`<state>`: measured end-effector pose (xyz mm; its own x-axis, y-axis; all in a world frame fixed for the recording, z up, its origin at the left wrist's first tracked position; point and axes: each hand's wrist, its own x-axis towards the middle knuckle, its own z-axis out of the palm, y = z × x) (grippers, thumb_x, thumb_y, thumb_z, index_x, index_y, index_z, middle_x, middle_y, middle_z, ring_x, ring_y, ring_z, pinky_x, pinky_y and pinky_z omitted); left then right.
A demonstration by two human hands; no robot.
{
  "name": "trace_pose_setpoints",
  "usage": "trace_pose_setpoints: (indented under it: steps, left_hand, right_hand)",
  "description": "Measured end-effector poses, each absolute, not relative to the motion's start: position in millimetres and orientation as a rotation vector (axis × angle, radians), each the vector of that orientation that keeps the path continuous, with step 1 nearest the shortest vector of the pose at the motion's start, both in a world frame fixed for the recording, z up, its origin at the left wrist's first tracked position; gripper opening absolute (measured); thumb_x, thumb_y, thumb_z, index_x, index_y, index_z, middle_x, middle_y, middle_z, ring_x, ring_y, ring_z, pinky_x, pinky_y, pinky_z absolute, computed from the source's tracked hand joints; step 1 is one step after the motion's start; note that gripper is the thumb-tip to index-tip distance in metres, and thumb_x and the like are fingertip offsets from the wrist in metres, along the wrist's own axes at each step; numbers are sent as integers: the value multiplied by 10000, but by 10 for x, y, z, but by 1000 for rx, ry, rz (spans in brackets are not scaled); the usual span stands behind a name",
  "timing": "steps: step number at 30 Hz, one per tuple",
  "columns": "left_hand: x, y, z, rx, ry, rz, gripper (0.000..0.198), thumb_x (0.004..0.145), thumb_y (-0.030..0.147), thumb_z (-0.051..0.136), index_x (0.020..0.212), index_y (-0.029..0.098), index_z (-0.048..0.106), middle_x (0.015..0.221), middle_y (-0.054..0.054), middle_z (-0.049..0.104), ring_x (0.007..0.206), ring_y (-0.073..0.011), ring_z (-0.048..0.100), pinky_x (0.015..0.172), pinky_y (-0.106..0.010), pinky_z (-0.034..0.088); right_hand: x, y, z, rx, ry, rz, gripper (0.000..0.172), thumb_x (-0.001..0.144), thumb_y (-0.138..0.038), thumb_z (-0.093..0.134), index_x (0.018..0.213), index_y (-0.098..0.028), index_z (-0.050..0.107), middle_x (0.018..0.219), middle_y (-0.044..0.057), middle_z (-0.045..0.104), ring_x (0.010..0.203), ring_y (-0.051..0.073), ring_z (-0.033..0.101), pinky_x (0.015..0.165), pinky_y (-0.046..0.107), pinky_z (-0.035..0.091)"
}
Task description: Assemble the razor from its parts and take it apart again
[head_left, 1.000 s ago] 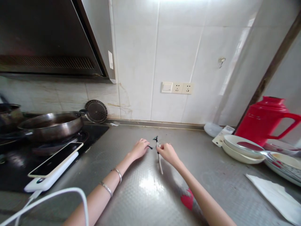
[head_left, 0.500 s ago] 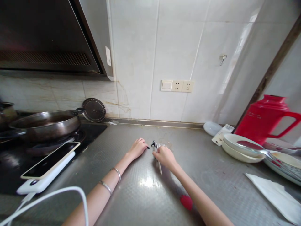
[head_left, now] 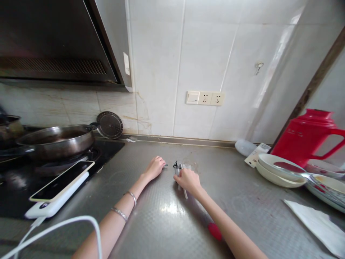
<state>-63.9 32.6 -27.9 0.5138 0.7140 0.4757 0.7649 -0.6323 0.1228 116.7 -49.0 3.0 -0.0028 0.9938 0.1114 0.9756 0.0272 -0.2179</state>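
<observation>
On the metal counter [head_left: 151,230], my right hand [head_left: 189,180] is closed around a thin silvery stick-like item [head_left: 185,193], whose lower end sticks out below the fingers. A small black twisted piece [head_left: 175,164] shows at its upper end. What kind of item it is I cannot make out. To the left, my left hand [head_left: 155,167] is closed, fingertips together, with a tiny dark strip [head_left: 166,165] poking out on the right side. A gap separates the two hands. Clear, shiny material [head_left: 186,166] lies just behind my right hand.
A red object [head_left: 215,231] lies partly hidden by my right forearm. Left: a steel pan [head_left: 59,142] on the stove, a phone [head_left: 63,181] on a white power bank [head_left: 58,199] with a cable. Right: stacked bowls [head_left: 280,176], a red thermos [head_left: 304,136], white paper [head_left: 315,223].
My left hand has moved slightly left and away from the right hand, the dark strip still at its fingertips. My right hand stays nearly in place. The view has shifted slightly.
</observation>
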Motion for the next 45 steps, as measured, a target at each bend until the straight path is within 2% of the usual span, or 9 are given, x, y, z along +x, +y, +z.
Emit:
trace_pose_setpoints:
  steps: [9, 14, 17, 20, 23, 27, 32, 39, 45]
  left_hand:
    - [-613, 274, -221, -2630, -1321, -742, 274, 885, 184, 401, 788, 155, 655, 820, -69, 632, 847, -177, 527, 786, -302, 401]
    - [-552, 260, -179, -2731, -1425, -1059, 239, 859, 200, 431, 783, 155, 654, 825, -69, 658, 846, -175, 564, 796, -306, 421]
    - [-458, 238, -102, -2920, -1697, -1394, 202, 830, 232, 460, 774, 140, 630, 758, -53, 665, 722, -154, 611, 649, -267, 462]
    - [-361, 178, 0, -3181, -1923, -1577, 193, 799, 271, 486, 789, 119, 604, 696, -43, 645, 543, -128, 599, 453, -219, 425]
    - [-299, 103, 72, -3328, -1927, -1613, 210, 757, 307, 540, 770, 108, 605, 651, -31, 619, 460, -100, 556, 399, -199, 403]
    - [-267, 52, 81, -3346, -1930, -1571, 238, 731, 333, 564, 752, 102, 617, 594, -11, 590, 420, -74, 506, 387, -186, 397]
    - [-256, 65, 49, -3342, -1961, -1533, 249, 709, 350, 577, 704, 104, 614, 526, 14, 545, 398, -65, 466, 384, -187, 388]
    - [-286, 15, 72, -3493, -2027, -1591, 263, 662, 364, 620, 721, 108, 621, 543, 9, 537, 428, -75, 480, 423, -213, 425]
    - [-275, 21, 77, -3422, -1992, -1911, 355, 688, 433, 603, 800, 100, 656, 677, -40, 574, 602, -106, 506, 437, -187, 419]
  right_hand:
    - [1155, -494, -8, -2056, -2117, 104, 281, 727, -353, 475, 801, -176, 682, 843, 145, 684, 807, 274, 640, 653, 329, 446]
    - [1231, -477, 50, -2033, -2062, 134, 266, 773, -368, 475, 773, -193, 676, 813, 109, 684, 767, 224, 630, 638, 280, 415]
    - [1373, -419, 130, -1879, -1989, 147, 249, 808, -350, 464, 814, -210, 671, 787, 59, 672, 729, 172, 606, 621, 237, 391]
    - [1539, -337, 179, -1537, -2011, 210, 221, 811, -311, 494, 889, -197, 667, 766, 31, 639, 701, 136, 569, 648, 221, 397]
    - [1651, -279, 175, -1227, -2069, 296, 234, 797, -273, 534, 969, -182, 664, 799, 32, 617, 718, 127, 557, 685, 223, 411]
    - [1679, -271, 146, -1133, -2090, 351, 219, 770, -251, 582, 955, -187, 680, 826, 34, 610, 759, 133, 566, 704, 234, 415]
    - [1641, -303, 151, -1107, -2126, 364, 197, 785, -254, 584, 948, -207, 685, 862, 41, 621, 816, 148, 566, 741, 256, 417]
    - [1613, -338, 193, -1068, -2160, 365, 143, 807, -268, 567, 855, -197, 682, 866, 42, 624, 839, 148, 560, 763, 267, 418]
    - [1669, -283, 190, -1113, -2094, 408, 163, 810, -273, 545, 848, -182, 675, 864, 44, 617, 803, 138, 567, 715, 247, 432]
